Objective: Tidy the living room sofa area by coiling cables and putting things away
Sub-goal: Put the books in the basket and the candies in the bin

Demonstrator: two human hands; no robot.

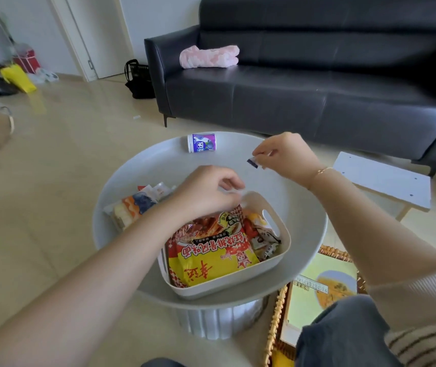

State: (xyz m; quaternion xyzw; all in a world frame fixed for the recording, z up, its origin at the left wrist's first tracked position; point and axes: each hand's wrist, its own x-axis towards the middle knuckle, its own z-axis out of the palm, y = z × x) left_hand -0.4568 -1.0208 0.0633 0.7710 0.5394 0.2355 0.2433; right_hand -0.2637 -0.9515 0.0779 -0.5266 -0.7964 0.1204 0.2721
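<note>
Snacks already fill the bin [277, 263] at lower centre of the round bench [142, 168]; left hand [206, 192] fingers pinch a clear wrapper at its rim, right hand [285, 154] fingers pinch a dark scrap [252, 162]. Judging by this, tidying is partway: a cup [202, 142] at the bench's top edge, packets [134, 205] left of the bin and a pink cloth [209, 56] on the sofa [317, 96] remain

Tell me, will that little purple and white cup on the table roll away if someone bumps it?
Probably yes. The cup lies on its side on the round table, so a nudge could set it rolling, likely in a curve since one end looks narrower. The table's raised rim may stop it. It looks small and light, so an easy lift.
</note>
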